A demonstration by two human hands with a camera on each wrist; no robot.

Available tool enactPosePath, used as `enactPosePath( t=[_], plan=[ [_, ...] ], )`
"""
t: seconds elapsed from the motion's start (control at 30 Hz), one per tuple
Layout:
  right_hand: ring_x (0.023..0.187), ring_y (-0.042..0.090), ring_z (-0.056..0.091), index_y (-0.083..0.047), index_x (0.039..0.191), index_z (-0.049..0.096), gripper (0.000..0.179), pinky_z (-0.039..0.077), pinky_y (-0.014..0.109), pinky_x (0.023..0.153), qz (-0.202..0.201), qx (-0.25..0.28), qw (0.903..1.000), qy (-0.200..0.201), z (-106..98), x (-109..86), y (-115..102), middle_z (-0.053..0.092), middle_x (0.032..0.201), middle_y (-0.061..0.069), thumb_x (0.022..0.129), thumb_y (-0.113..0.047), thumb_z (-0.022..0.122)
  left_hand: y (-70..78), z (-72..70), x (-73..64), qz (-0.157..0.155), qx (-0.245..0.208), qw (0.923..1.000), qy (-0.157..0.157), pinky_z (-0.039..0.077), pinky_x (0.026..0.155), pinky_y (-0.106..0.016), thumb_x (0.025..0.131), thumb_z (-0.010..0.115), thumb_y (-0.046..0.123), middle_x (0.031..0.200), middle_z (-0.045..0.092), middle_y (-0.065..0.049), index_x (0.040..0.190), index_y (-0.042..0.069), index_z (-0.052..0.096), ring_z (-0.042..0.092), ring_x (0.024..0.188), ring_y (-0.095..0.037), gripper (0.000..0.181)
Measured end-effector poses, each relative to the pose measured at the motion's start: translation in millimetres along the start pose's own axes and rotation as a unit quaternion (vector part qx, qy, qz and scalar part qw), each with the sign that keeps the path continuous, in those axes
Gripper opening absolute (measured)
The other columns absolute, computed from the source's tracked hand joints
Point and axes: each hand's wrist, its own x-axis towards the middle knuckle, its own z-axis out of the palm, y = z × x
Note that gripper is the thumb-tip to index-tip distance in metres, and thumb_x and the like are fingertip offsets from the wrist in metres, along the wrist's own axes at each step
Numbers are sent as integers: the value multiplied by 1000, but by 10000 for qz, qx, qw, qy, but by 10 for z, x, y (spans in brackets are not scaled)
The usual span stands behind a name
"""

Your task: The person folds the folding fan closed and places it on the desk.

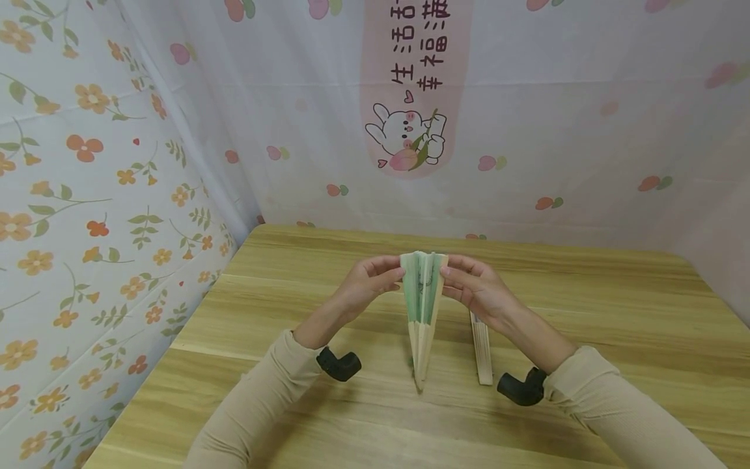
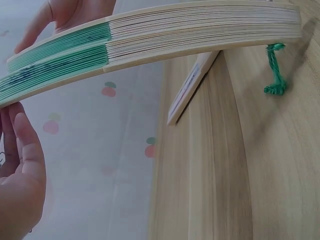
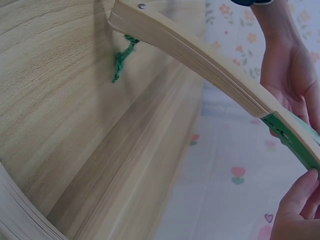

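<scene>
A green folding fan (image 1: pixel 423 293) with pale wooden ribs stands slightly spread between the two hands, its pivot end pointing down toward the table. My left hand (image 1: pixel 366 286) pinches the outer rib on the left near the top. On the opposite side my right hand (image 1: pixel 474 286) pinches the other outer rib. A short green cord (image 2: pixel 275 72) hangs from the pivot end in the left wrist view. The rivet of the fan (image 3: pixel 142 6) shows in the right wrist view. Behind the right hand lies a second folded fan (image 1: pixel 482 352), its upper part hidden by that hand.
The wooden table (image 1: pixel 293 417) reaches back to a white curtain (image 1: pixel 515 117) printed with fruit, a rabbit and writing. A floral curtain (image 1: pixel 117 195) runs along the left side. Black curved pieces (image 1: pixel 340 365) sit at both wrists, by the beige sleeves.
</scene>
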Motion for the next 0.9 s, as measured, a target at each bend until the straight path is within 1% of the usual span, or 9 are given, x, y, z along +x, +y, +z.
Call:
enactPosePath(
  t=[0.17, 0.3, 0.47, 0.53, 0.6, 0.63, 0.8, 0.83, 0.9],
  plan=[
    [86, 13, 58, -12, 99, 61, 15, 48, 27, 79, -29, -13, 9999, -138, -10, -1, 2, 60, 93, 0, 90, -6, 51, 6, -6, 0, 25, 34, 10000, -74, 41, 88, -43, 90, 48, 3, 98, 59, 1, 116, -11, 50, 56, 86, -11, 29],
    [85, 12, 57, -13, 96, 60, 13, 47, 27, 79, -47, -24, 9999, -141, -16, -5, 2, 59, 92, -1, 89, -5, 52, 11, -11, -1, 12, 37, 10000, -90, 39, 90, -47, 90, 48, 3, 96, 59, 2, 115, -11, 50, 56, 85, -11, 29],
    [84, 11, 54, -14, 92, 59, 12, 47, 27, 79, -53, -21, 10000, -73, -19, -14, -3, 55, 90, -3, 89, -5, 53, 12, -24, 3, 11, 71, 9999, -72, 44, 86, -38, 90, 49, 3, 94, 60, 3, 114, -10, 51, 56, 85, -11, 28],
    [84, 11, 54, -14, 93, 59, 12, 46, 27, 79, -49, 14, 10000, -74, -20, -16, -6, 54, 90, -2, 89, -6, 53, 14, -27, 5, 9, 102, 9999, -61, 46, 82, -33, 90, 49, 4, 94, 60, 3, 114, -10, 51, 56, 85, -11, 28],
    [84, 12, 55, -14, 93, 59, 11, 47, 27, 79, -42, 65, 9999, -86, -20, -17, -7, 55, 91, -2, 88, -5, 53, 17, -28, 5, 3, 121, 9999, -61, 46, 81, -31, 90, 49, 4, 93, 60, 3, 114, -10, 51, 56, 84, -11, 28],
    [84, 12, 56, -14, 93, 59, 11, 47, 27, 79, -45, 90, 9999, -98, -21, -17, -7, 55, 91, -2, 88, -5, 53, 20, -26, 4, -5, 133, 9999, -58, 46, 81, -31, 90, 49, 3, 93, 60, 3, 114, -10, 51, 56, 84, -11, 28],
    [84, 13, 58, -14, 96, 58, 13, 47, 28, 79, -55, 148, 9998, -156, -22, -23, -6, 57, 92, -1, 88, -5, 53, 18, -24, 5, -18, 147, 9999, -66, 42, 88, -43, 90, 48, 3, 92, 60, 4, 114, -11, 51, 56, 83, -10, 28],
    [83, 13, 58, -14, 95, 58, 13, 47, 27, 79, -50, 170, 9997, -152, -22, -26, -5, 56, 91, -1, 88, -4, 53, 17, -24, 4, -20, 154, 9999, -64, 41, 88, -44, 90, 48, 3, 92, 60, 4, 114, -11, 51, 56, 83, -10, 28],
    [82, 13, 57, -14, 95, 57, 13, 47, 26, 77, -32, 200, 9997, -137, -22, -32, -5, 55, 90, -1, 89, -4, 52, 18, -23, 1, -29, 181, 9998, -57, 43, 87, -40, 90, 48, 3, 92, 60, 4, 115, -11, 51, 56, 84, -10, 28]
  ],
)
